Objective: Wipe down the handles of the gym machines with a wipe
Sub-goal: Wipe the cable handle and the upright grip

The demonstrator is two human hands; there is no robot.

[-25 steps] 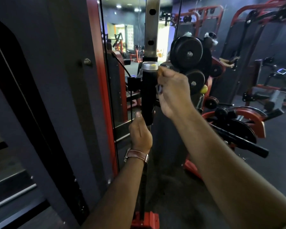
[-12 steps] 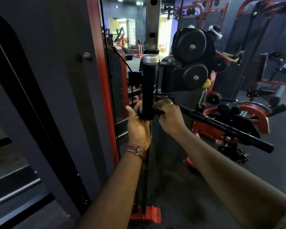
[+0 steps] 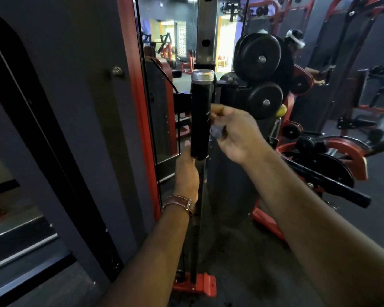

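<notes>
Since the earlier frame the right hand is raised from the foot of the upright black foam-covered handle with the silver metal cap to its middle, while the left hand is lowered a little and is now found just under the lower end of the grip.

A small crumpled pale wipe is pinched between the curled fingers and the thumb of the right hand, and it is held against the right side of the handle, about half way up. Only a small part of the wipe is seen; the rest is hidden inside the hand. The fingers of the left hand are curled round the thin black bar below the grip, with the thumb pointing upward beside the foam. A brown leather watch strap is worn on the left wrist.

The wipe is judged to be light, soft and probably damp, so it can slip or bunch up; it is better kept folded flat under the fingertips and wrapped partly round the grip. The handle is judged to be stiff, with a slightly yielding foam surface that gives friction. It may swing on its mount, so it is best steadied from below, as is done here. Black round weight plates are seen behind.
</notes>
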